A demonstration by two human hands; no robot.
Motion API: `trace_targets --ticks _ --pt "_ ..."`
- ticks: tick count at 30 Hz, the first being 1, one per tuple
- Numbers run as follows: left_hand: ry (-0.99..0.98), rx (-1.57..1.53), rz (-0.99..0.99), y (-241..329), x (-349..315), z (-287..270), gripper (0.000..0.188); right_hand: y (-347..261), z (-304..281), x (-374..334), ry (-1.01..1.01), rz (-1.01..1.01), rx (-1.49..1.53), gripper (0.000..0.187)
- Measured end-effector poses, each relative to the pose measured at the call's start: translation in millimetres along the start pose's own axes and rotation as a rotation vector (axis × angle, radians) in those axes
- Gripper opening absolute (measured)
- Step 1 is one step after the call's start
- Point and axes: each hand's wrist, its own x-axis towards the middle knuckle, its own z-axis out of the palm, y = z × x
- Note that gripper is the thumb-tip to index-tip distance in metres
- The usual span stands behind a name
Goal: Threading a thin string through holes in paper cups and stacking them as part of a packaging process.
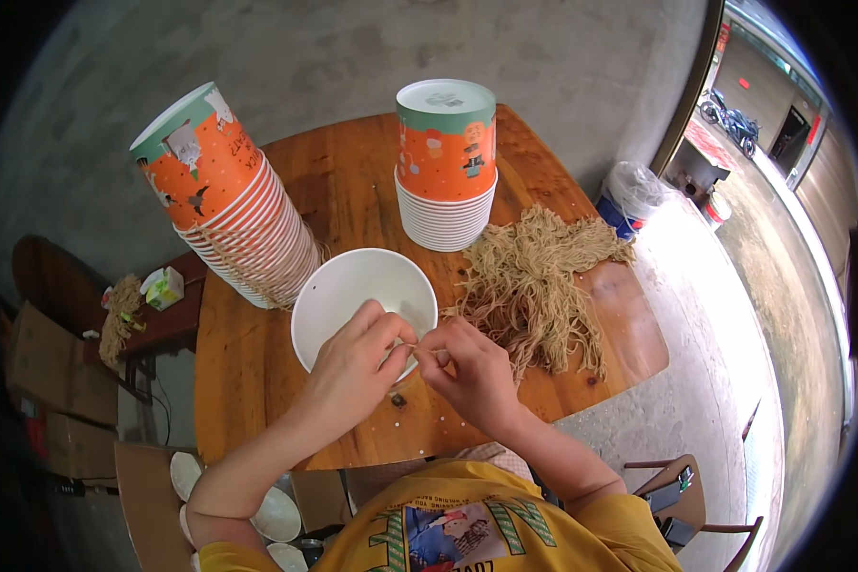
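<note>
I see both sets of fingers pinched together at the near rim of a white paper bowl (357, 291). The left hand (353, 367) has its fingers curled over the rim, thumb and forefinger closed on the bowl's edge. The right hand (472, 372) meets it from the other side, fingertips closed on something small at the same spot; it looks like a strand of twine, but it is too fine for me to be sure. The two hands touch or nearly touch at the fingertips.

The bowl stands upright and open on the wooden table (257, 381), close to its near edge, its inside plain white.

Just right of the bowl lies a loose heap of tan twine pieces (539, 276), spread towards the table's right edge. Behind the bowl, an upside-down stack of orange printed bowls (445, 167) stands straight. To the left, a taller stack (238, 205) of the same bowls leans over, its lower end just beside the white bowl.

Off the table to the left, a low bench carries a small bundle of twine (119, 315) and a green carton (165, 286). I note a yellow shirt (467, 524) at the lower edge.
</note>
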Motion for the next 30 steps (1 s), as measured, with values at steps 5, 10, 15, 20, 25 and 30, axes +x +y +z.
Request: trace_targets --ticks 5,10,15,20,25,30 --pt "0.013 -0.211 -0.109 -1.6 -0.6 4.1 0.007 -2.0 0.4 -0.2 0.012 -0.049 -0.055 0.018" --pt "0.030 -0.347 -0.148 -13.2 -0.9 9.4 0.008 -5.0 -1.3 -0.1 0.003 -0.043 -0.056 0.018" --pt "-0.046 -0.499 -0.224 -14.0 1.8 7.3 0.009 -2.7 1.1 -0.1 0.042 -0.072 -0.014 0.016" --pt "-0.135 -0.739 -0.284 -14.9 7.2 4.3 0.016 -3.0 -1.4 -3.7 0.024 0.084 0.125 0.012" --pt "-0.182 -0.840 -0.327 -10.6 11.1 2.2 0.022 -3.6 -3.5 -6.0 -0.049 0.467 0.555 0.011" --pt "-0.212 -0.812 -0.316 -13.1 12.9 3.0 0.023 4.7 -7.2 -2.9 -0.102 0.586 0.734 0.012"
